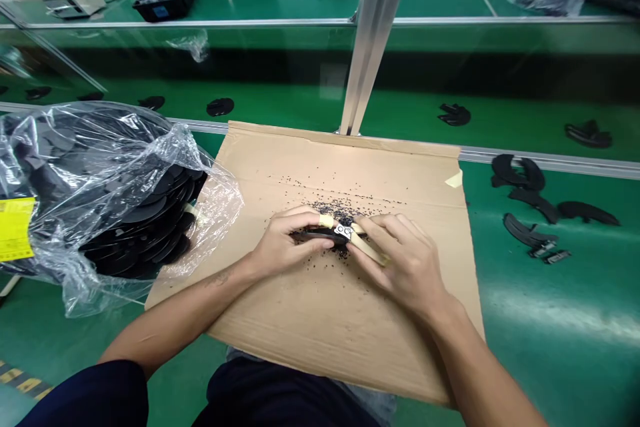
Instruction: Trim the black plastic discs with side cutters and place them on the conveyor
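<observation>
My left hand (pixel 290 240) is closed on a thin black curved plastic part (pixel 315 233), held low over a cardboard sheet (pixel 320 320). Yellow tape wraps one of its fingertips. In my right hand (pixel 407 257) is a slim beige-handled tool (pixel 367 248), its near end at the right side of the part. A small white patch with dark rings (pixel 343 231) shows where tool and part meet; what it belongs to is unclear. Fingers hide the tool's working end. Tiny black bits (pixel 337 203) lie scattered on the cardboard under and beyond both hands.
At the left, a clear plastic bag (pixel 115 140) holds several black discs. Several black curved parts (pixel 525 173) lie on the green table to the right. A metal post (pixel 367 47) rises behind the cardboard, and a black bin (pixel 165 3) stands on the shelf.
</observation>
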Tool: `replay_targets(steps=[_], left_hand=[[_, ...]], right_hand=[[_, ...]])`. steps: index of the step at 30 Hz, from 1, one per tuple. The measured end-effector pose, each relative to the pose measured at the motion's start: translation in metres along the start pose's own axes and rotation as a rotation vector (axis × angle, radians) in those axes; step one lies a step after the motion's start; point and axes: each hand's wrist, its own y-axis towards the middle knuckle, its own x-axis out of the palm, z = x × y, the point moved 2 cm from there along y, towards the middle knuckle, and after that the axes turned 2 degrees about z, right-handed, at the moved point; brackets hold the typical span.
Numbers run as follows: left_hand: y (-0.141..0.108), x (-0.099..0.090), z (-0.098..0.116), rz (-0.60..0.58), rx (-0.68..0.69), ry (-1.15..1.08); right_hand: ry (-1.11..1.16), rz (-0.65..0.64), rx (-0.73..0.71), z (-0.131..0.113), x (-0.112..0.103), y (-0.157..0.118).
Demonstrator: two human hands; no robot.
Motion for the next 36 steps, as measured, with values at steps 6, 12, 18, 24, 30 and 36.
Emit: replay_targets(steps=[6,12,18,24,30,36], left_hand=[[0.001,-0.005,-0.003,0.117,-0.043,0.176],[0.001,-0.005,-0.015,0.298,-0.242,-0.073],[-0.003,0.002,-0.015,0.148,-0.233,-0.196],[-0.003,-0.002,-0.007,-0.084,0.078,0.202],[0.000,-0.003,-0.007,-0.042,0.053,0.134],[0.000,-0.003,-0.008,0.010,-0.138,-0.083]], right_hand=[[0.177,0.048,0.161,0.003,0.000,0.000],[0.672,-0.153,0.295,-0.005,-0.004,0.003],[0.606,-0.162,0.230,-0.013,0.000,0.002],[0.335,-0.038,-0.034,-0.011,0.003,-0.001],[0.547,0.016,0.006,-0.013,-0.006,0.000],[0.334,0.154,0.119,0.005,-0.010,0.003]])
